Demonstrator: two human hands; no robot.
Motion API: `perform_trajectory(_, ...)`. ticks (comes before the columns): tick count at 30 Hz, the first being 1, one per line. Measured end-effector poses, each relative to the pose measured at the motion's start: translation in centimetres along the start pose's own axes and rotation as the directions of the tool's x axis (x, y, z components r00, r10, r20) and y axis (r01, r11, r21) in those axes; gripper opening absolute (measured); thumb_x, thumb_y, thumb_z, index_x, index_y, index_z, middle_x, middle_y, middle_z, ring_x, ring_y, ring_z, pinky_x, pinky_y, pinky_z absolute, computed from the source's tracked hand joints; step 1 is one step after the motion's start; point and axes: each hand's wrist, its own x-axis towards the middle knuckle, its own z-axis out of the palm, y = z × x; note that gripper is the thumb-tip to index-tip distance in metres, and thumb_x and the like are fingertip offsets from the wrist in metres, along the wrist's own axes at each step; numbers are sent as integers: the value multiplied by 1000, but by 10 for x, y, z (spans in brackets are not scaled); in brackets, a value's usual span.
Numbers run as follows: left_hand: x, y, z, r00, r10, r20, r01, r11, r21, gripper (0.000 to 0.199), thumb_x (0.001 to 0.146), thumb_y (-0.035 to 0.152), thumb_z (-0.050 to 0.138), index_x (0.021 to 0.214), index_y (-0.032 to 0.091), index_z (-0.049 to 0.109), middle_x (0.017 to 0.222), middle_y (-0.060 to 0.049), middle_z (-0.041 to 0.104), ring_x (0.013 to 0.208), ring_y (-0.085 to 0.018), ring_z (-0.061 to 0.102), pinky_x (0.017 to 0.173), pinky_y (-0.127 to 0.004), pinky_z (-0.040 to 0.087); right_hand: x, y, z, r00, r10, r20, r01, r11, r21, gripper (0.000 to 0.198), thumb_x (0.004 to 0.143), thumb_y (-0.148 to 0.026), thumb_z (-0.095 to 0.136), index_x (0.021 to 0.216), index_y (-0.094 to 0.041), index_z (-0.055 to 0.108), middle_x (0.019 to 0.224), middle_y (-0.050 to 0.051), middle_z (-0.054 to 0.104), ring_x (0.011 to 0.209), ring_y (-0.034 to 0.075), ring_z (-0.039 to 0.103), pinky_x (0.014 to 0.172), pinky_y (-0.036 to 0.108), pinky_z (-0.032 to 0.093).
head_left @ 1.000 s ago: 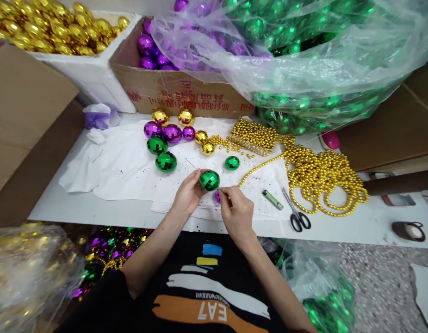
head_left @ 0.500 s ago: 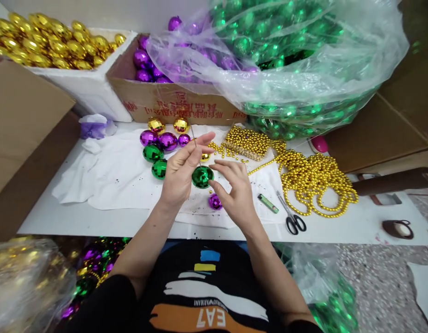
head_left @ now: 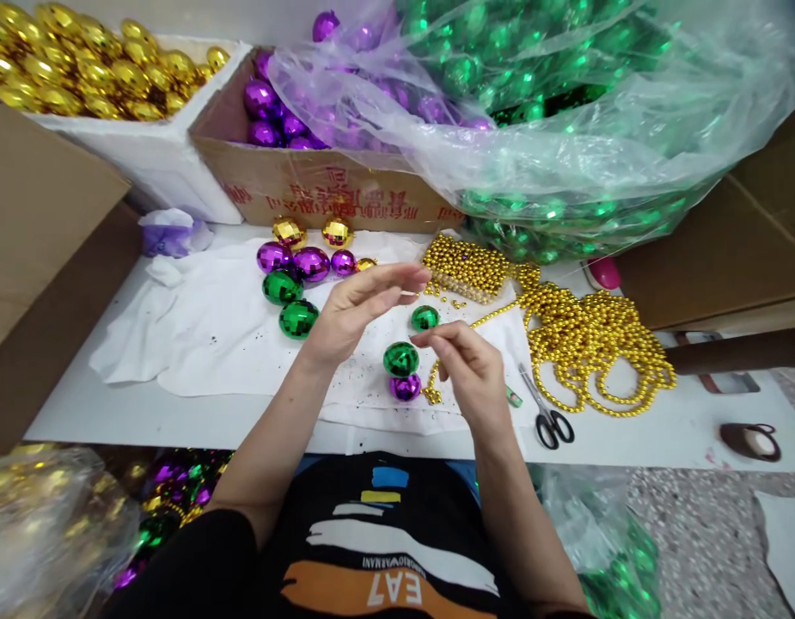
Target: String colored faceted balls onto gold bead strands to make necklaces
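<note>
My left hand (head_left: 364, 309) is raised over the white cloth (head_left: 223, 335), fingers stretched out and thumb a little apart, with nothing visible in it. My right hand (head_left: 467, 361) is closed in a pinch; whatever is between thumb and forefinger is too fine to make out. Just left of those fingertips is a faceted green ball (head_left: 400, 359), right above a faceted purple ball (head_left: 405, 389). Another green ball (head_left: 425, 318) lies beyond the right fingertips. Under the right hand, the end of a gold bead string (head_left: 431, 394) shows beside the purple ball.
Left of my hands lie green balls (head_left: 298, 319), purple balls (head_left: 312, 264) and gold balls (head_left: 338, 232). Gold bead strings (head_left: 596, 344), scissors (head_left: 547, 417) and a box of gold beads (head_left: 465, 268) are to the right. Behind stand a carton (head_left: 333, 189) and a plastic bag (head_left: 565, 146) of green balls.
My left hand has let go of the thin needle-like piece it held upright. Both hands have moved right and apart; the green ball between them is now lower, above the purple one.
</note>
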Motion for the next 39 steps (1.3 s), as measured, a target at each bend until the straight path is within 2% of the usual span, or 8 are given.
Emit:
perform_trajectory(3,39,-38,-8,988,-28,150,-33,921,389,29,77,7,66,102,19,75,109,-9,71,103,-24,67,94,-37,51,-2,8,-5,980,194,-48,-166,923,348,16,87,-36,64,85,-21,62,70,-1,61,54,10,52,43,21,32)
perform_trajectory(5,67,-66,-9,980,-7,197,-138,685,716,24,76,1,59,86,16,74,102,-12,69,106,-27,64,102,-39,43,-3,11,-4,960,271,-67,-218,877,428,16,82,-35,68,86,-20,64,62,-5,52,46,6,38,40,20,23)
perform_trajectory(9,102,-105,-9,969,-68,236,-188,413,891,22,74,-3,52,66,15,62,94,-14,64,104,-31,62,101,-42,39,-7,13,-3,942,333,-48,-272,837,475,19,79,-32,71,94,-19,69,55,-7,44,44,5,25,42,21,12)
perform_trajectory(16,102,-105,-5,982,-15,189,-160,473,867,21,76,-2,57,69,17,60,85,-8,60,95,-24,61,93,-35,42,-10,28,-17,942,307,-137,-216,864,454,13,78,-33,73,80,-20,70,72,-2,55,48,4,31,44,23,20)
perform_trajectory(20,71,-83,-12,998,-51,38,28,893,448,3,82,13,66,81,16,67,79,-4,63,71,-14,60,69,-24,48,-16,39,-24,954,240,-182,-179,938,298,11,79,-31,73,83,-22,75,79,-1,55,50,5,36,45,24,25)
perform_trajectory(22,52,-73,-22,983,-185,-5,185,978,92,6,85,18,67,87,14,69,76,-3,64,63,-10,60,59,-20,47,-22,42,-26,957,228,-182,-194,963,188,14,81,-31,71,91,-23,77,77,-1,52,52,7,38,46,25,27)
perform_trajectory(27,22,-62,-48,944,-325,-55,296,908,-295,9,86,9,64,93,11,69,76,-3,67,62,-7,64,61,-16,52,-40,41,-24,974,189,-126,-191,982,-5,19,84,-31,67,100,-27,79,77,1,52,61,11,45,50,25,33)
perform_trajectory(39,5,-61,-62,948,-305,-91,258,905,-339,11,84,8,65,93,12,70,74,-2,66,63,-7,64,62,-16,55,-53,33,-16,990,132,-52,-139,979,-150,19,86,-29,64,97,-24,79,72,0,52,64,13,49,57,27,39)
